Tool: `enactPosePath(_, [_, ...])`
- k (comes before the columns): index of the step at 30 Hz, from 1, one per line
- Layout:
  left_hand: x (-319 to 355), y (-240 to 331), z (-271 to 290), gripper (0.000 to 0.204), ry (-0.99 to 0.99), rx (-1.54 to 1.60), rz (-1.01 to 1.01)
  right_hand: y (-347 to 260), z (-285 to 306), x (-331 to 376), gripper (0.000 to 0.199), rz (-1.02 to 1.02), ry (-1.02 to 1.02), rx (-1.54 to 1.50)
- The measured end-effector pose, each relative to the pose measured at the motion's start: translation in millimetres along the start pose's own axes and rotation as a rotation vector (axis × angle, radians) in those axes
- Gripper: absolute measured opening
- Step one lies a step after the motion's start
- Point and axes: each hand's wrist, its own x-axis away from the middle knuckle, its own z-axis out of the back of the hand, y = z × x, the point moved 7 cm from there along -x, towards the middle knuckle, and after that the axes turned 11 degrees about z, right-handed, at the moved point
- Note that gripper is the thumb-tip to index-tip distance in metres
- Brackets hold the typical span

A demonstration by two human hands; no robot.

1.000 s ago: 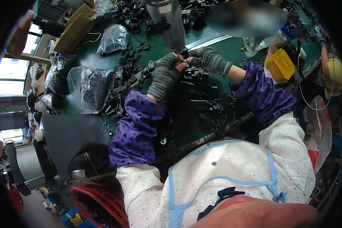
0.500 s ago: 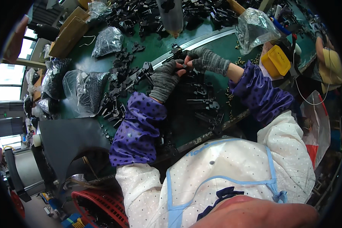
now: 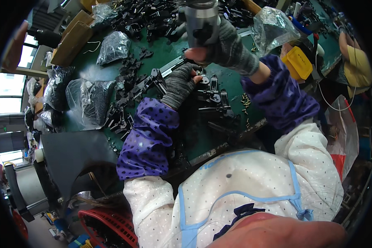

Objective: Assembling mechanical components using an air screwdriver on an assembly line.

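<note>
A green counter carries heaps of black parts, clear bags of parts, cardboard boxes and loose screws.

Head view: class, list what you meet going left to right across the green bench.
Clear bags of black parts → left hand on a black part → right hand gripping a grey power tool → yellow box.

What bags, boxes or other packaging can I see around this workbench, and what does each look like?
Cardboard boxes: far left of the bench, brown, flat.
Clear plastic bags: left side, crumpled, filled with black parts.
Clear bag: far right, shiny, bunched.
Yellow case: right edge, boxy.
Plastic bag: hanging right, clear with red.
</note>
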Motion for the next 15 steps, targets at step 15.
enactPosePath(15, [3.7,-1.6,-2.9,0.021,0.064,0.031,-0.007,7.2,-45.4,0.7,0.048,-0.646,0.294,-1.008])
